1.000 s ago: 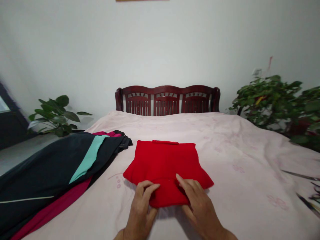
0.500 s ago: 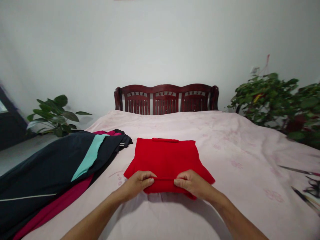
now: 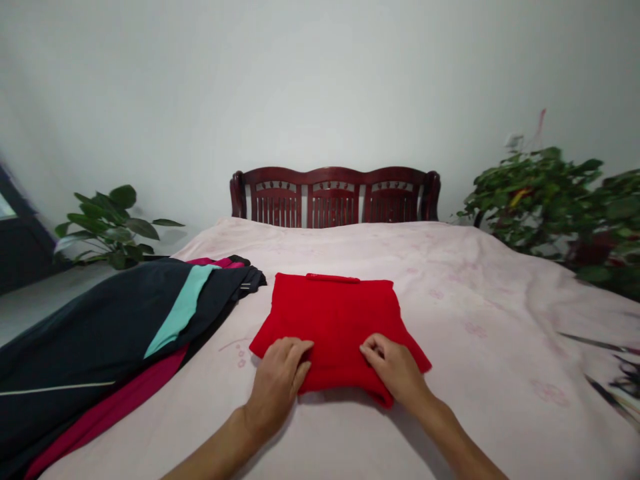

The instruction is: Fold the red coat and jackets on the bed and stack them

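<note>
A folded red garment (image 3: 334,320) lies flat on the pink bedsheet (image 3: 475,313), in the middle of the bed. The left hand (image 3: 277,380) rests palm down on the garment's near left corner, fingers together and laid flat, gripping nothing. The right hand (image 3: 395,367) presses on the near right edge, fingers curled loosely onto the cloth; whether it pinches any cloth cannot be told. Left of the garment lies a dark jacket (image 3: 115,327) over a magenta cloth (image 3: 107,417). Beyond the garment stands a wooden headboard (image 3: 334,197).

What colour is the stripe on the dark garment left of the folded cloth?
Teal stripe on the dark garment, clearest in the head view.
</note>
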Motion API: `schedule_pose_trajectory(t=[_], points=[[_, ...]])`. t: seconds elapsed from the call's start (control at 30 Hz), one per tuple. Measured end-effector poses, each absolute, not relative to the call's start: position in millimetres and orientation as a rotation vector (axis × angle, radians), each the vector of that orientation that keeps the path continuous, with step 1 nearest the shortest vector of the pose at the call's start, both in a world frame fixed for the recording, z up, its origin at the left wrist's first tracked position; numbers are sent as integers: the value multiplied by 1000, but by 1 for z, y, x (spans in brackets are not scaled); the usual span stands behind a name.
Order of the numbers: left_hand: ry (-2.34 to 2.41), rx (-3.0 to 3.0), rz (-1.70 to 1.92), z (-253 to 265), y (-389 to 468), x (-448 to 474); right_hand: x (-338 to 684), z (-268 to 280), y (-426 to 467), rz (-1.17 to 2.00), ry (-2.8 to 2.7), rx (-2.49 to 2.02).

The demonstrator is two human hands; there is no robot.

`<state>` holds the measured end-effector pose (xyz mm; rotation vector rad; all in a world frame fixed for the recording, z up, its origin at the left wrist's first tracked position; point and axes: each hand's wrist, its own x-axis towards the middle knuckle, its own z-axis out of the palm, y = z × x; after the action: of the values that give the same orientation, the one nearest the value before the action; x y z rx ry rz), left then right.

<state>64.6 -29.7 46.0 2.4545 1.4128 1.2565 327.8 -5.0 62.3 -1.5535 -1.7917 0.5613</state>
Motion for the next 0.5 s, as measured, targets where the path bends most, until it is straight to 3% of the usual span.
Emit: schedule_pose_trajectory(t=[0.13,0.3,0.5], points=[[1314,2909,1305,35,-53,67,321,58,-32,162,-1720,-1319],[1333,2971,1250,26,-40,71,313,42,-47,-382,-2101,-973],[1280,2917,1114,14,-27,65,334,20,-31,-487,-2288,-890]])
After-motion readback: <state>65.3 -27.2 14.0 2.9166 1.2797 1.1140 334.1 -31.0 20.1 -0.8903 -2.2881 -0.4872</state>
